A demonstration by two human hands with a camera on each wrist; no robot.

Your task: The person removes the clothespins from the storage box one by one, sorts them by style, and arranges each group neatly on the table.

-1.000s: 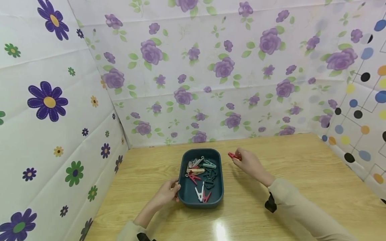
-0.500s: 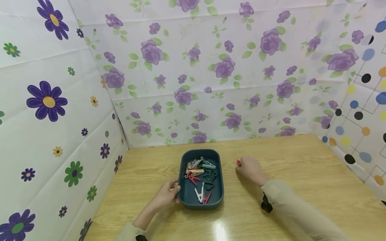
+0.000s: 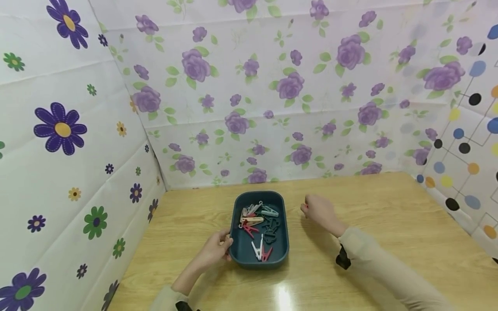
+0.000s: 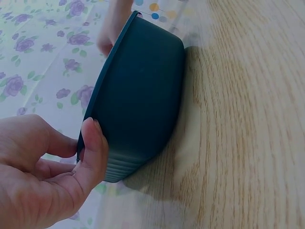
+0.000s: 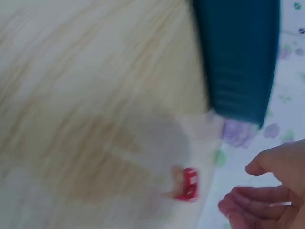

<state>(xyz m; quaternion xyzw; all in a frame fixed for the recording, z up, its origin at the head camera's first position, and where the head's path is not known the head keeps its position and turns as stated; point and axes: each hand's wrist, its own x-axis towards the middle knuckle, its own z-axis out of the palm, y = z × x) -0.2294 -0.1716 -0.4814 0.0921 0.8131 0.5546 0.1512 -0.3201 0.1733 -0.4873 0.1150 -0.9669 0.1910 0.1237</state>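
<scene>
My left hand [image 3: 213, 249] pinches the left rim of a dark teal plastic bin [image 3: 242, 257]; the left wrist view shows thumb and fingers on either side of that rim. Inside lie a white clothespin [image 3: 257, 250], a red clothespin [image 3: 267, 255], a beige clothespin [image 3: 253, 220] and several others, plus dark green linked pieces [image 3: 270, 236]. To the right of the bin, my right hand [image 3: 320, 211] hovers low over the table. In the right wrist view, a small red clothespin [image 5: 190, 185] stands on the tabletop, apart from the spread thumb and fingers.
The wooden table [image 3: 373, 207] meets a flower-printed cloth [image 3: 272, 129] at the back. Another printed cloth [image 3: 93, 172] hangs along the left, and a dotted one [image 3: 459, 164] borders the right side.
My right hand has carried the red clothespin down to the table beside the bin and let it go, lifting slightly. The left hand has stayed on the rim.
</scene>
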